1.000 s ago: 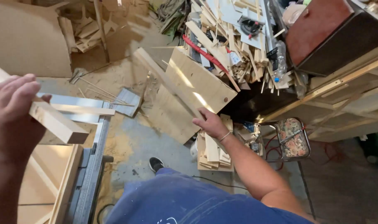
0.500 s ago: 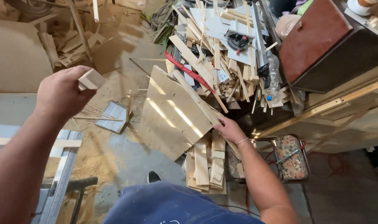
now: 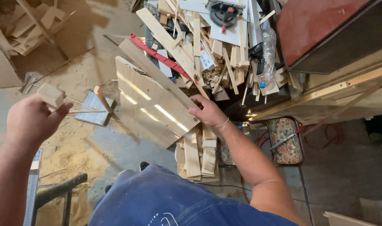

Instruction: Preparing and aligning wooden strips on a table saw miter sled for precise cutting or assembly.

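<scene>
- The left hand [image 3: 29, 121] is holding a short wood block [image 3: 51, 95] up at the left, its grip pressed around the block's lower end, well apart from the scrap heap.
- The right hand [image 3: 207, 111] is gripping the right edge of a pale plywood panel [image 3: 151, 104], fingers curled over that edge, thumb on the face.
- The panel is leaning tilted, its upper edge lying against the pile of wood offcuts [image 3: 207, 54] and its lower corner hanging over a stack of short slats [image 3: 197, 157].
- Open room is lying to the panel's left and below it, where the sawdust-strewn floor [image 3: 73, 155] is showing; the right side is crowded by a dark cabinet with a red top [image 3: 325, 29] and timber framing.
- A red bar clamp [image 3: 157, 56] is lying just behind the panel's top edge.
- A metal rail [image 3: 32, 184] is showing at the lower left.
</scene>
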